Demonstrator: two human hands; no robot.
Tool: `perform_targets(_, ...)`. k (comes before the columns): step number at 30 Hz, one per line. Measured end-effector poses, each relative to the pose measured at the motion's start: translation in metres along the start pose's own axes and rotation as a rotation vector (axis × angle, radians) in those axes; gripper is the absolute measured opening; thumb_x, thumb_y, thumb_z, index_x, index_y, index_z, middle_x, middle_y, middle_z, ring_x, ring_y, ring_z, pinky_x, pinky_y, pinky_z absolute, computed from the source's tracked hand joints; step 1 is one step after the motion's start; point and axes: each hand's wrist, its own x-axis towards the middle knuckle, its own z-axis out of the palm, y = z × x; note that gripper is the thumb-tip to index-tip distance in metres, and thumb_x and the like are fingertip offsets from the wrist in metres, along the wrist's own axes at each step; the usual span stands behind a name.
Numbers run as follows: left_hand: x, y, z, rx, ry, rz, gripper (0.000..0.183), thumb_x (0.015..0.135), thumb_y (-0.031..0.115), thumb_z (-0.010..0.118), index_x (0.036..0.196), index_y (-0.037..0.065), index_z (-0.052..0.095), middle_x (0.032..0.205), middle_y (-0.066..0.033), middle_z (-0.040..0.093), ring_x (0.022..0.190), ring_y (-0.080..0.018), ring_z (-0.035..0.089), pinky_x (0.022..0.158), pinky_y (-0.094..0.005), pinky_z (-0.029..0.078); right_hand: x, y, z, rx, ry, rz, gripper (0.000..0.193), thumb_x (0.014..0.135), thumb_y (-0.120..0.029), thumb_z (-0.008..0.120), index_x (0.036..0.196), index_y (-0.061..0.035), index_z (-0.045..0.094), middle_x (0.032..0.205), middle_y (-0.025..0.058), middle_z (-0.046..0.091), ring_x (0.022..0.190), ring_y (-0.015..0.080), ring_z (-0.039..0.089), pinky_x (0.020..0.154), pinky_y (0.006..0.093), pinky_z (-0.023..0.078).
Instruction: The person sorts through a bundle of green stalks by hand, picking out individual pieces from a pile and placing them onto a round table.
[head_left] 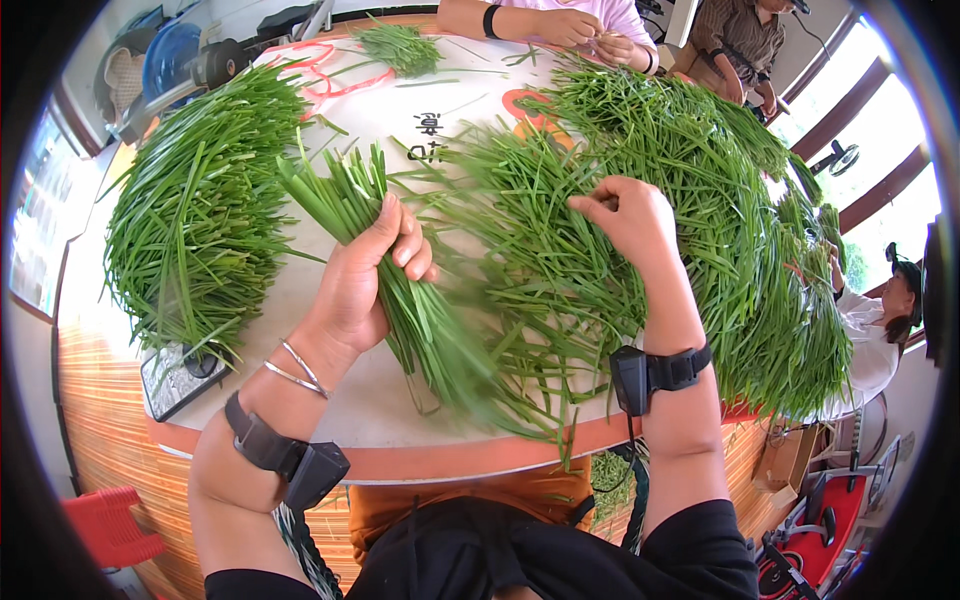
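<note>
My left hand is wrapped round a bunch of garlic chives. Their evened ends point up and away to the left, while the leafy ends trail toward the table's near edge, smeared by motion. With thumb and fingers pinched together, my right hand hovers over loose garlic chives in the middle of the table; whatever the pinch holds is too small to make out. A large heap of garlic chives spreads along the right side. To the left lies another thick stack of garlic chives, more neatly aligned.
A phone lies by the white table's near left edge. Pink ties and a small chive bundle are at the far side. Co-workers sit opposite and right. A red stool stands at lower left.
</note>
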Motion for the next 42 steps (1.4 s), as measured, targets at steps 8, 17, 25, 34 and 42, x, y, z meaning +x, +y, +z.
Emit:
perform_targets(8, -0.001, 0.002, -0.002, 0.006, -0.010, -0.006, 0.029, 0.094, 0.036, 0.046, 0.077, 0.013, 0.045, 0.059, 0.0060, 0.032, 0.053, -0.0057, 0.033, 0.059, -0.0231, 0.035, 0.002, 0.008, 0.000, 0.215, 0.055, -0.039, 0.021, 0.074, -0.025, 0.066, 0.080, -0.0050, 0.067, 0.074, 0.0111, 0.064, 0.067, 0.0249, 0.061, 0.065, 0.0331, 0.048)
perform_targets(17, -0.002, 0.002, 0.000, 0.012, 0.032, -0.029, 0.026, 0.094, 0.034, 0.047, 0.079, 0.013, 0.047, 0.058, 0.0062, 0.032, 0.052, -0.0055, 0.033, 0.059, -0.0229, 0.035, 0.005, 0.009, -0.005, 0.933, 0.026, -0.121, 0.016, 0.088, -0.007, 0.056, 0.099, 0.0042, 0.060, 0.081, 0.0071, 0.066, 0.074, 0.0098, 0.061, 0.071, 0.0220, 0.048)
perform_targets(25, 0.000, 0.001, -0.002, 0.033, 0.024, -0.027, 0.024, 0.094, 0.033, 0.048, 0.081, 0.013, 0.047, 0.058, 0.0061, 0.032, 0.053, -0.0054, 0.034, 0.058, -0.0226, 0.035, 0.000, 0.001, -0.015, 1.015, 0.119, -0.248, 0.018, 0.085, -0.001, 0.058, 0.103, 0.0045, 0.058, 0.089, 0.0080, 0.066, 0.083, 0.0114, 0.061, 0.077, 0.0224, 0.047)
perform_targets(34, 0.000, 0.002, 0.003, 0.032, 0.039, -0.033, 0.025, 0.094, 0.032, 0.047, 0.080, 0.012, 0.046, 0.058, 0.0064, 0.032, 0.053, -0.0053, 0.033, 0.058, -0.0226, 0.035, -0.006, 0.002, -0.034, 1.478, 0.512, -0.372, 0.032, 0.085, -0.005, 0.061, 0.115, 0.0047, 0.054, 0.088, 0.0076, 0.064, 0.090, 0.0190, 0.061, 0.086, 0.0289, 0.045)
perform_targets(42, 0.000, 0.001, 0.002, 0.046, 0.092, -0.084, 0.018, 0.094, 0.027, 0.049, 0.094, 0.009, 0.050, 0.058, 0.0066, 0.032, 0.053, -0.0047, 0.034, 0.059, -0.0221, 0.035, -0.007, 0.005, -0.037, 1.234, 0.153, -0.378, 0.024, 0.082, -0.002, 0.060, 0.106, 0.0011, 0.061, 0.089, 0.0087, 0.065, 0.077, 0.0145, 0.060, 0.071, 0.0267, 0.047)
